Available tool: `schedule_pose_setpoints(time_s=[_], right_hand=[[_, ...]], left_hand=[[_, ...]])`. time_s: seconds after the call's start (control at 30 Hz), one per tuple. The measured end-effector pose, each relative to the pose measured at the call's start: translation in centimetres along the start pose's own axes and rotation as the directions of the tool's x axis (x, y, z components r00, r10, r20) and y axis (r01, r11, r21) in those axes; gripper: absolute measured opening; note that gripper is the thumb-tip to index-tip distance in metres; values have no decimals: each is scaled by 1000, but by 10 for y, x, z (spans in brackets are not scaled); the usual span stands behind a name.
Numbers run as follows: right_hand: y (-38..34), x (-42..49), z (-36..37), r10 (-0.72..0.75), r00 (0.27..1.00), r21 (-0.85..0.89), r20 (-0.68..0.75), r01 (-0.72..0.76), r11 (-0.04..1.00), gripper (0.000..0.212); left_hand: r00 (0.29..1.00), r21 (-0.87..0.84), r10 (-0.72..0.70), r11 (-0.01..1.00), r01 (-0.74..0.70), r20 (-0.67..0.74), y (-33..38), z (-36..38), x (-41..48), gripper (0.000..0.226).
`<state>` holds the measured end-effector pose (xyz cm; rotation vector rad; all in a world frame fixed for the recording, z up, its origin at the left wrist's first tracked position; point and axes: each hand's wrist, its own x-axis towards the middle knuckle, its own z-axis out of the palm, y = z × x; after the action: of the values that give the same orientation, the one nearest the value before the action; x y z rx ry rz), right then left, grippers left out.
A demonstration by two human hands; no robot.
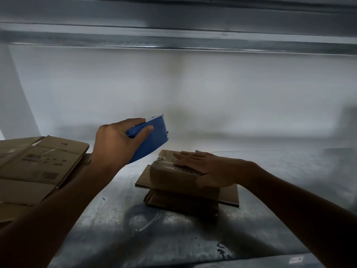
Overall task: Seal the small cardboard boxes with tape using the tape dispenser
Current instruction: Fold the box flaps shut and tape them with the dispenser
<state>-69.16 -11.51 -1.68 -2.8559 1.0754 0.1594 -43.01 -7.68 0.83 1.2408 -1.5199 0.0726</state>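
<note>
— How far along is this one?

— Hard to call. The small cardboard box sits on a second box, with a flat sheet of card under the pair, about midway along the bench and nearer its far edge. Its flaps are down, and a glossy strip on the top seam may be tape, but it's too dim to swear to. I'd judge it part-sealed at best, with the lower box perhaps yet to do.

— And the hands?

— The right hand lies flat on the lid, fingers straight, pressing down and gripping nothing. The left hand is curled round the handle of the blue tape dispenser, held in the air just off the box's far left corner and not touching it.

— Anything else?

— A pile of flattened cartons at the bench's left edge.
</note>
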Motion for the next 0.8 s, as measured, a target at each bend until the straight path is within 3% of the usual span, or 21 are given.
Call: schedule_pose_setpoints(time_s=[0.13, 0.3, 0.37, 0.5, 0.57, 0.67, 0.73, 0.8], right_hand=[[-4, 2, -1, 35, 999, 49, -18, -34, 998, 73], [-5, 10, 5, 65, 998, -68, 4, -65, 996, 68], [-15, 10, 9, 142, 987, -68, -80, -148, 987, 60], [-26, 21, 23, 385, 906, 145, -176, -363, 920, 38], [-21, 12, 16, 439, 861, 372, -256, -331, 867, 29], [-1, -18, -13, 390, 861, 648, -327, -97, 755, 36], [17, -36, -8, 273, 910, 678, -312, 12, 735, 39], [21, -43, 6, 188, 957, 638, -220, -5, 770, 44]], left_hand=[[1000, 22, 9, 1000, -9, -5, 0, 0, -1, 29], [1000, 28, -10, 1000, 10, -5, -5, -4, -1, 29], [1000, 16, -20, 1000, 20, -5, -4, -5, -2, 28], [999, -7, 11, 1000, -11, -36, -7, -7, -2, 29], [1000, -14, 11, 1000, -11, -22, -9, -9, -1, 30], [999, -2, 42, 999, -42, -4, -10, -14, -1, 29], [998, -5, 60, 998, -59, 5, -11, -17, 0, 26], [999, -37, 42, 998, -41, 20, -14, -19, 0, 23]])
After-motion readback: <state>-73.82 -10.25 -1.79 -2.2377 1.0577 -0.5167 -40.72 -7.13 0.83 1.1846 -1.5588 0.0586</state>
